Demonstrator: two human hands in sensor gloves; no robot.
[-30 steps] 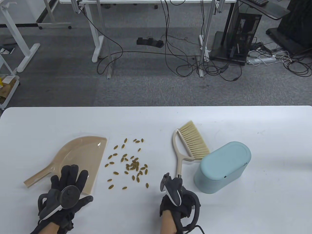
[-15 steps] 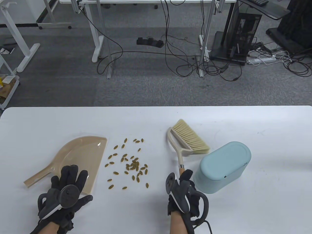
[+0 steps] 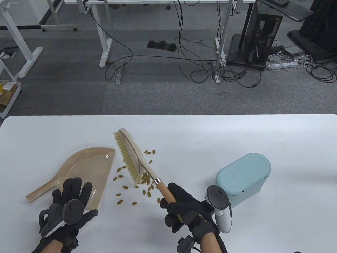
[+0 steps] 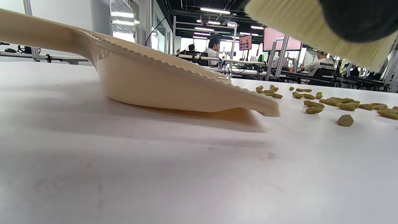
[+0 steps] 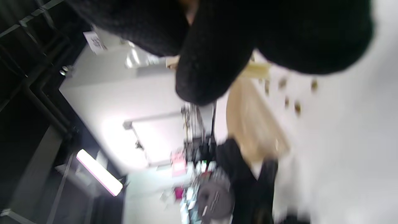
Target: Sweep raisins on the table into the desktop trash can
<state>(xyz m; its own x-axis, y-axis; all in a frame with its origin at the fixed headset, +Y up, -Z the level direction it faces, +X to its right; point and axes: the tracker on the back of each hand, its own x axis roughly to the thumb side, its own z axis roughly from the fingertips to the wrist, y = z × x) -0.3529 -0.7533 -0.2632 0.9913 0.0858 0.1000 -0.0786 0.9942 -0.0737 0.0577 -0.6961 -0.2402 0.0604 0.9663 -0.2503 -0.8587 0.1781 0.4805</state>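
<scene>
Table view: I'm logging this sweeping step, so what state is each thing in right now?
Beige plastic dustpan: flat on the table, mouth toward the raisins, left hand resting on its near edge.
Wooden-handled brush: gripped at the handle by the right hand, bristles over the raisins.
Greenish raisins: scattered loose on the table, none in the dustpan.
Light blue oval trash can: upright, lid closed.

White table [image 3: 237, 131] carries everything. Beige dustpan [image 3: 87, 168] lies flat at left, handle toward the near-left, open edge facing right; low edge touches the surface in left wrist view. Raisins [image 3: 137, 181] scattered on the table just right of the dustpan, loose cluster near centre. Light blue trash can [image 3: 243, 176] stands at right, well apart from the dustpan.
</scene>
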